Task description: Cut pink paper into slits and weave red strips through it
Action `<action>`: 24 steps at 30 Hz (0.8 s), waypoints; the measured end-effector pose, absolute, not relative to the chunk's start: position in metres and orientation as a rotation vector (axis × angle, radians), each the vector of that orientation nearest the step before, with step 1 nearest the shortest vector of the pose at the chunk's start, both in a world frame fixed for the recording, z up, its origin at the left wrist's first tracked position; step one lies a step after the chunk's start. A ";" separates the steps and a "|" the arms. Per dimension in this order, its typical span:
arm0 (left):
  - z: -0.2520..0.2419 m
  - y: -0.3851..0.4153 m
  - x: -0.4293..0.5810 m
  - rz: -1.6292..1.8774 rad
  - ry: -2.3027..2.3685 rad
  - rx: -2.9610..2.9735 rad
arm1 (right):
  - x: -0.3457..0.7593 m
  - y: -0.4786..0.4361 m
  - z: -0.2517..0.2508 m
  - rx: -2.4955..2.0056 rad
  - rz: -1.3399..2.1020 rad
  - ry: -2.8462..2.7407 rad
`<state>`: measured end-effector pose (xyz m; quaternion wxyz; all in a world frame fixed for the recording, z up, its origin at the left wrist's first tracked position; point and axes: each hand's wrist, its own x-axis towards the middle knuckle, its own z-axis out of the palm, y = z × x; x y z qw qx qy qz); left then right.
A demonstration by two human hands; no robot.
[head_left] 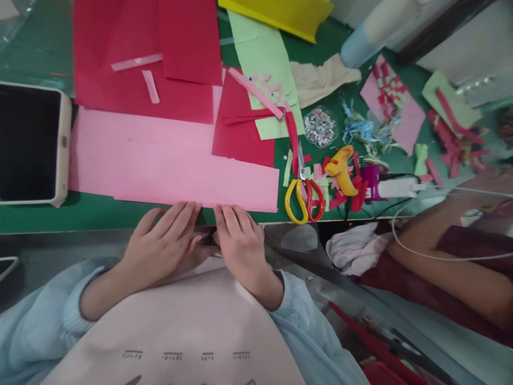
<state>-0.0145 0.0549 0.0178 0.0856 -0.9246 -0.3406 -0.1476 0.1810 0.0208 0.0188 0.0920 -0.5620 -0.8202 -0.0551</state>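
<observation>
Both open and flat, I report: left hand (162, 246) and right hand (240, 243) touch the pink sheet (160, 160), which lies lengthwise along the near edge of the worktop (100, 218).

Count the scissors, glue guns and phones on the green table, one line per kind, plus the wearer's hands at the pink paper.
Scissors: 1
Glue gun: 1
Phone: 1
Hands on the pink paper edge: 2 (left hand, right hand)
Total: 5
</observation>
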 end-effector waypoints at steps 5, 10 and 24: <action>0.019 0.055 -0.027 -0.427 -1.095 -2.706 | 0.181 0.020 0.017 -1.683 -0.128 -2.423; 0.020 0.057 -0.038 -0.419 -1.121 -2.696 | 0.179 0.020 0.020 -1.687 -0.150 -2.432; 0.011 0.055 -0.041 -0.490 -1.114 -2.702 | 0.142 0.043 0.025 -1.569 -0.041 -2.536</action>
